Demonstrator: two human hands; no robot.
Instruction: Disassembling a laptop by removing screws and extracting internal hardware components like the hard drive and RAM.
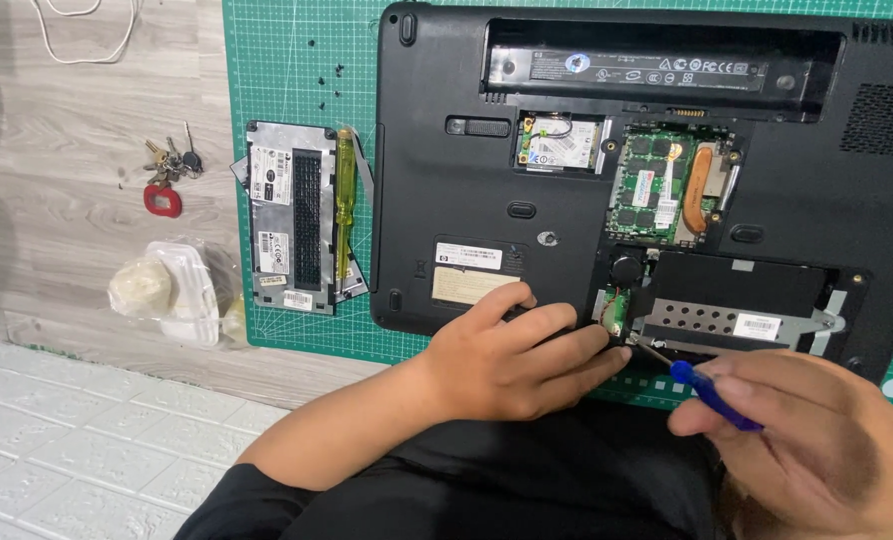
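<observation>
A black laptop (447, 120) lies upside down on a green cutting mat (287, 60), its bottom covers off, with the memory modules (652, 185), a wireless card (562, 142) and the hard drive caddy (732, 300) exposed. My left hand (512, 355) rests flat on the laptop's near edge, fingers pressing beside the drive bay. My right hand (817, 445) grips a small blue-handled screwdriver (712, 392), whose tip touches the near-left corner of the drive caddy.
A removed cover panel (292, 215) and a yellow-handled screwdriver (345, 200) lie on the mat left of the laptop. Small loose screws (325, 85) sit above them. Keys with a red tag (167, 175), a clear plastic bag (172, 290) and a white cable (87, 30) lie on the wooden table.
</observation>
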